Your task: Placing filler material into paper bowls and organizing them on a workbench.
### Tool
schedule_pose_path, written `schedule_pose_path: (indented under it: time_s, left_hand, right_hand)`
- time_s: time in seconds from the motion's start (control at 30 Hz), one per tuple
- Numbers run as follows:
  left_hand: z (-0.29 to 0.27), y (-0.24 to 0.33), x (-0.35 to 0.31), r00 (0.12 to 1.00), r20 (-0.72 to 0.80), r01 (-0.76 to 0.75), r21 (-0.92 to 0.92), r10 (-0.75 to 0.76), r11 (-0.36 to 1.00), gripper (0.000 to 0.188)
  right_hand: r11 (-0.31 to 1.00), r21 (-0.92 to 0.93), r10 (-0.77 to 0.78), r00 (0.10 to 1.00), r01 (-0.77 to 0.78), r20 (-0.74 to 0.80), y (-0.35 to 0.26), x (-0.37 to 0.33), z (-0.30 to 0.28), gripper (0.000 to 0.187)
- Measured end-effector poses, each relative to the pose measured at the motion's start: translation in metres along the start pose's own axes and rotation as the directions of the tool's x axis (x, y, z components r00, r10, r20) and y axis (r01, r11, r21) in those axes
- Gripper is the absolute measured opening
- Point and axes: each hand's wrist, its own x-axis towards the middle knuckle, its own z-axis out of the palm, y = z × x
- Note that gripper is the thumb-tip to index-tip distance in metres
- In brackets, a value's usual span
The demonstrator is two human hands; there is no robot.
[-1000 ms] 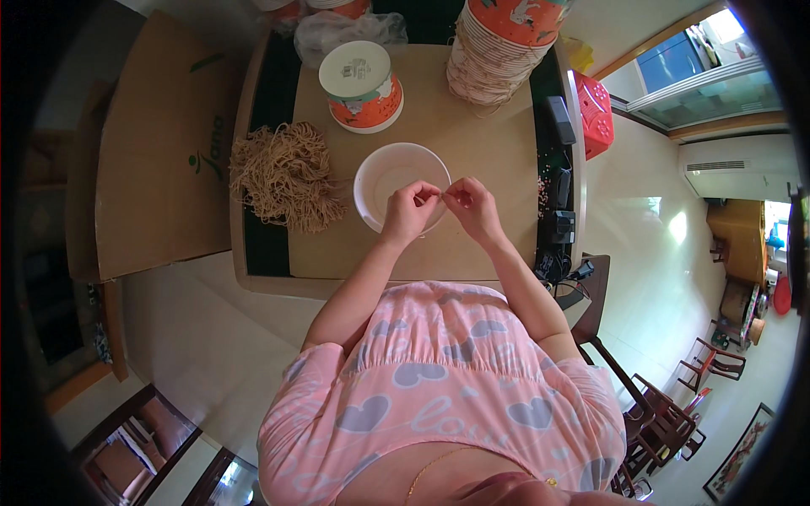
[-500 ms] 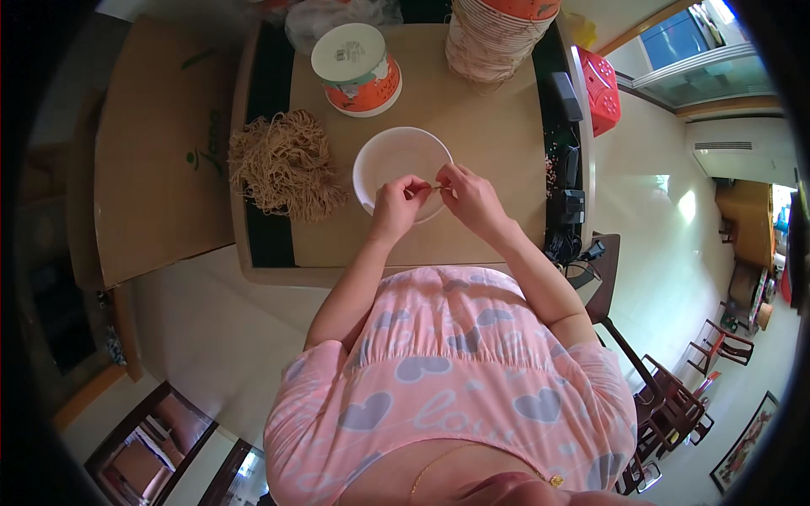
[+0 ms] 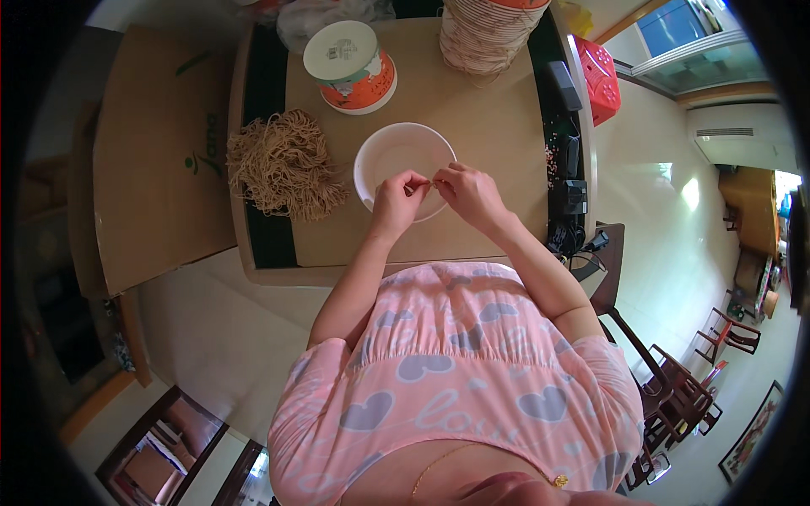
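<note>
Over a white round tub [image 3: 364, 164], my left hand [image 3: 400, 202] and my right hand [image 3: 469, 196] meet with their fingertips almost touching. Both are closed in a pinch on a short, thin tan strand of string, mostly hidden by the fingers. To the left of the tub lies a loose heap of tan string [image 3: 285, 164]. Behind it, an orange and white paper bucket [image 3: 361, 88] stands with its pale round end up. At the far right of the table is a stack of similar buckets [image 3: 485, 38] wound about with string.
The brown-topped table [image 3: 472, 101] has dark green side strips. Black power adapters [image 3: 574, 196] and cables line its right edge, beside scattered small bits. A red plastic stool [image 3: 597, 80] stands beyond. A large cardboard box [image 3: 160, 160] flanks the left; a clear plastic bag [image 3: 325, 21] sits at the back.
The fingertips have drawn slightly closer together over the tub, my right hand shifting a little left. The whole view has moved slightly; the other things stay in place.
</note>
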Motion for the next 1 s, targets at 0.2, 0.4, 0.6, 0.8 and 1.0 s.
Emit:
schedule_pose_path:
  time_s: [0.2, 0.4, 0.6, 0.8, 1.0]
  left_hand:
    - [-0.001, 0.000, 0.001, 0.999, 0.026, 0.025, 0.021, -0.025, 0.999, 0.007]
    - [0.001, -0.007, 0.002, 1.000, 0.024, 0.006, 0.006, -0.007, 1.000, 0.007]
    - [0.002, -0.007, 0.002, 1.000, 0.028, -0.009, 0.021, 0.008, 1.000, 0.006]
    - [0.001, -0.007, 0.000, 1.000, 0.024, -0.013, -0.001, 0.013, 1.000, 0.008]
    - [-0.003, 0.007, -0.005, 0.997, 0.049, 0.056, 0.014, -0.056, 0.998, 0.006]
  right_hand:
    - [0.997, 0.073, 0.025, 0.999, -0.022, -0.043, -0.003, -0.003, 0.001, 0.014]
    - [0.997, 0.016, 0.078, 0.997, -0.078, 0.016, 0.004, -0.003, 0.005, 0.009]
    - [1.000, 0.018, 0.001, 0.999, -0.001, -0.036, 0.003, -0.007, 0.007, 0.009]
    - [1.000, 0.016, 0.012, 1.000, -0.012, -0.012, -0.007, -0.012, 0.001, 0.024]
    - [0.992, -0.009, 0.128, 0.992, -0.128, -0.018, -0.025, -0.016, -0.019, 0.031]
